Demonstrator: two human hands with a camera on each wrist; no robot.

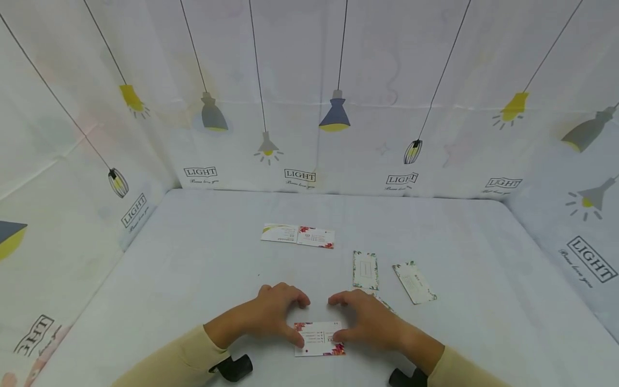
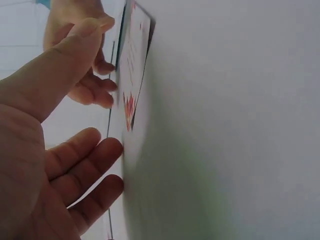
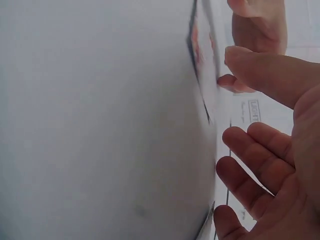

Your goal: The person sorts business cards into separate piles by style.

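A white card with red floral corners (image 1: pixel 319 338) lies flat on the table near the front edge. My left hand (image 1: pixel 275 314) hovers at its left side, thumb over the card's left end and fingers arched beyond it. Mirroring this, my right hand (image 1: pixel 369 320) has its thumb at the card's right end. In the left wrist view, the card (image 2: pixel 136 55) lies past the thumb, with nothing between thumb and fingers. The right wrist view shows the same card (image 3: pixel 207 65) beside the right thumb, that hand's fingers spread loosely.
Farther back, a gold-striped card (image 1: pixel 279 233) and a red floral card (image 1: pixel 315 237) lie edge to edge. Right of centre are a green-leaf card (image 1: pixel 365 270), a slanted one (image 1: pixel 415 283), and another partly hidden by the right hand. Printed cloth walls (image 1: pixel 300 145) border the table.
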